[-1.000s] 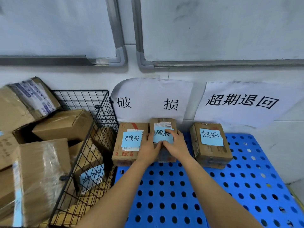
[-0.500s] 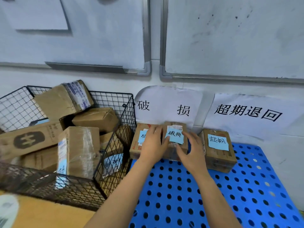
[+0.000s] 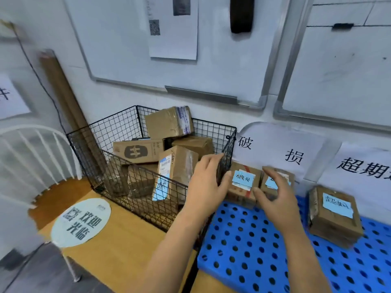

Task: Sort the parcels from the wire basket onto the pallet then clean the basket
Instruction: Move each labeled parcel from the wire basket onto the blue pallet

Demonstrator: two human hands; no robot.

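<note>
Head view: we saw left hand [image 3: 205, 187] spread, empty, at right wall of wire basket [image 3: 118, 129]; right hand [image 3: 275, 197] loosely open, empty, right of it.

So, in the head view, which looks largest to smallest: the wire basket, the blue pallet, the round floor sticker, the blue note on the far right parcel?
1. wire basket and blue pallet: about alike; the pallet is nearer and cut off by the frame, so unranked.
2. round floor sticker.
3. blue note.
</note>
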